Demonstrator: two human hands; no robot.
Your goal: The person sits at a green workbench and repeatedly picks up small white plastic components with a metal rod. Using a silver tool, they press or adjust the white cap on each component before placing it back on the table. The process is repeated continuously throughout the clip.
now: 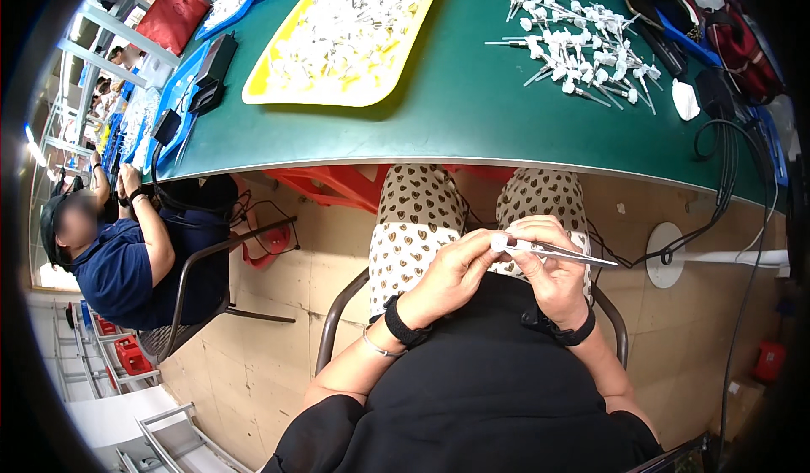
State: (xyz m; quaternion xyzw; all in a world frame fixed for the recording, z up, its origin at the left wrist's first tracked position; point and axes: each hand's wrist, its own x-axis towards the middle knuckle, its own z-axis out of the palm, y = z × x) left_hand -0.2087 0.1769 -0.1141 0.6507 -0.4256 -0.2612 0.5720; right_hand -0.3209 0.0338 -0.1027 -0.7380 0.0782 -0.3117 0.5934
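At twelve o'clock your left hand is pinching a small white piece between its fingers; your right hand's are gripping tweezers. Best be squeezing gently. Beyond, white-headed parts are lying on the bench, one o'clock.

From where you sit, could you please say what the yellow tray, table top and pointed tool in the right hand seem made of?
Yellow tray: probably plastic, smooth and slightly glossy, with a rounded, evenly coloured rim.
Table top: perhaps rubber or laminate, satin; its even green surface leaves that open.
Pointed tool: likely metal, smooth, judging by its silvery-grey look.
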